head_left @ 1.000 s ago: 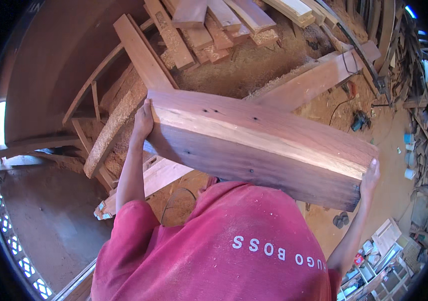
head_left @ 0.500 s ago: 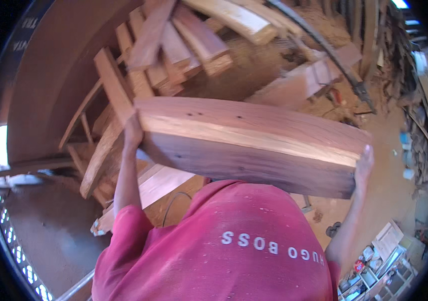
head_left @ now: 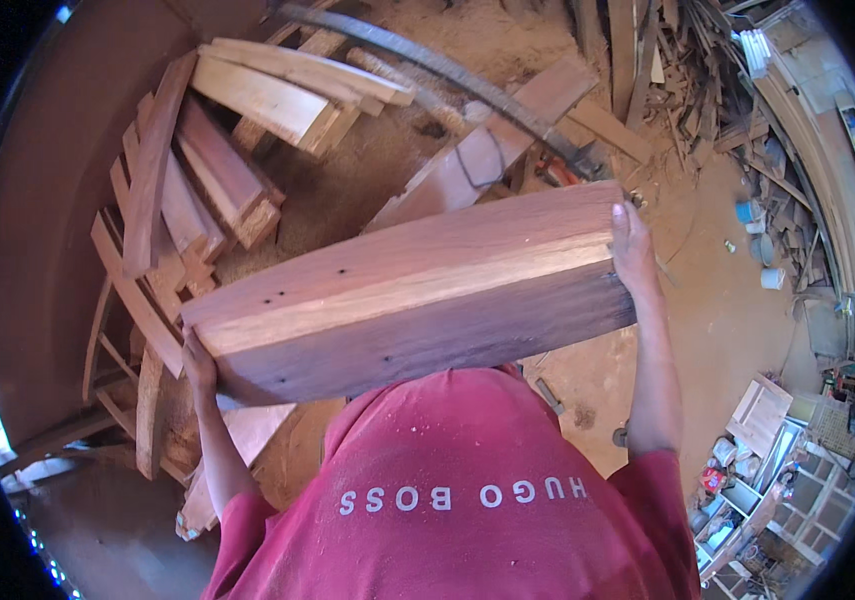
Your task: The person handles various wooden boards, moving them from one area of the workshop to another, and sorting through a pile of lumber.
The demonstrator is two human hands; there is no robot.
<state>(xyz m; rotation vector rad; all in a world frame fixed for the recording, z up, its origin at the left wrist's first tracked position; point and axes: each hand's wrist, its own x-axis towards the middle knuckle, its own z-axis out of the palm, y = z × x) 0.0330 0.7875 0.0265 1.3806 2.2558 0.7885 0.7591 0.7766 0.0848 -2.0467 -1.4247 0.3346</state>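
Note:
A thick wooden board (head_left: 417, 295) spans the space in front of my chest, held by both hands. Its upper face is reddish with a few small dark holes, a pale strip runs along its length, and the lower face is darker brown. My left hand (head_left: 199, 362) is closed around the left end; most of those fingers are hidden. At the other end, which sits farther from me, my right hand (head_left: 633, 250) grips the edge with the thumb on the upper face.
Stacked planks (head_left: 217, 170) lie at the far left beside a large brown panel (head_left: 47, 180). A long dark bar (head_left: 437, 65) crosses beyond the board, above a wide plank (head_left: 487, 150). Scrap wood (head_left: 697, 100) and small buckets (head_left: 762, 245) line the right, with a cluttered open box (head_left: 737, 500) nearer.
The board has swung from sloping down to the right to rising to the right, with both hands still on it. The surroundings have shifted left in view as my head turned.

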